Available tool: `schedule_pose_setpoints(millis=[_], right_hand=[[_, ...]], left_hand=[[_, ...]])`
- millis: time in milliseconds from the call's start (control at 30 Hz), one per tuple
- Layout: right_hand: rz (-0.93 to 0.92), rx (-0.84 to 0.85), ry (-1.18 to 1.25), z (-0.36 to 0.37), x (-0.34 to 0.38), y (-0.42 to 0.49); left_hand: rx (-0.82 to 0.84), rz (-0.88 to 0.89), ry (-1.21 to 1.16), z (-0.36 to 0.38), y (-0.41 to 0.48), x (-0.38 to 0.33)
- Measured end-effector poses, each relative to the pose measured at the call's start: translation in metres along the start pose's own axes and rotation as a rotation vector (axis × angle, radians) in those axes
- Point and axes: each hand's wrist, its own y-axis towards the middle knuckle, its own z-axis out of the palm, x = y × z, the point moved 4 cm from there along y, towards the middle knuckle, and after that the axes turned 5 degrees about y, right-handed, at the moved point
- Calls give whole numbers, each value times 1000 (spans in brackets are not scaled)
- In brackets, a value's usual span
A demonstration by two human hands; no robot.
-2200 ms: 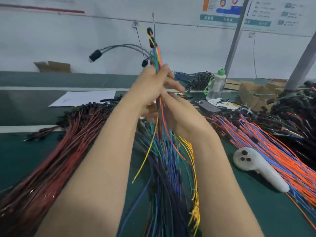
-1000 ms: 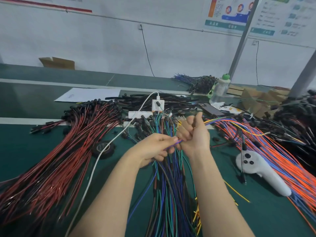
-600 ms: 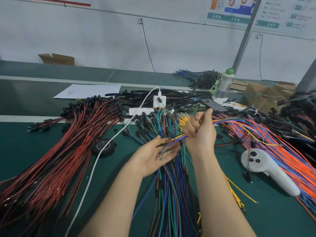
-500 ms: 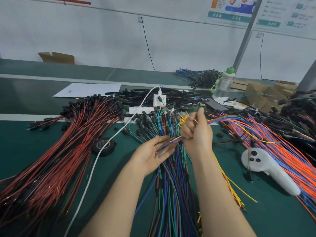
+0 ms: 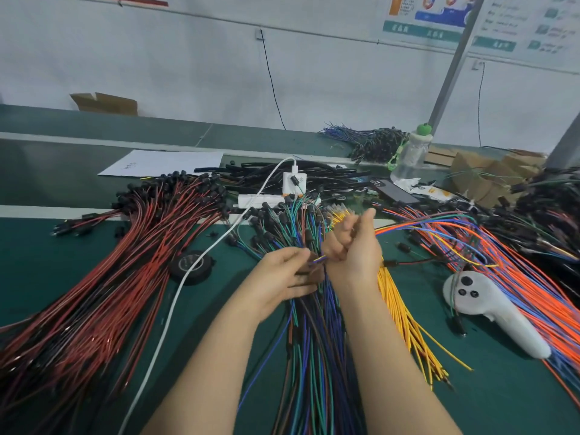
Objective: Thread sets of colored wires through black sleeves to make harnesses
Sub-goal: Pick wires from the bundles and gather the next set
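Observation:
My right hand [image 5: 356, 246] is fisted round a set of colored wires [image 5: 420, 226] (orange, blue, yellow) that arches off to the right. The short wire ends stick out of the fist toward my left hand [image 5: 284, 279]. The left thumb and fingertips pinch those ends [image 5: 317, 261] just left of the fist. Both hands hover over a pile of blue, green and brown wires [image 5: 309, 340]. Black sleeves [image 5: 314, 174] lie in a heap at the back of the green table.
A large red and black wire bundle [image 5: 103, 287] fills the left. Yellow wires [image 5: 405, 315] lie right of my forearm, beside a white controller [image 5: 489, 312]. Orange and blue wires [image 5: 533, 277] spread at right. A tape roll [image 5: 191, 265], white cable [image 5: 175, 296], power strip [image 5: 260, 200] and bottle [image 5: 409, 155] stand around.
The hands came down from in front of my face to the table. My left hand, flat under the wire ends half a second ago, now pinches them at the fist.

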Motion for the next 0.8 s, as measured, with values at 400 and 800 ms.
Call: schedule_pose_setpoints(millis=[400, 800], right_hand=[[0, 16, -98, -4, 11, 4], [45, -24, 311, 14, 24, 8]], left_hand=[[-142, 146, 329, 6, -2, -10], [-116, 419, 290, 18, -10, -38]])
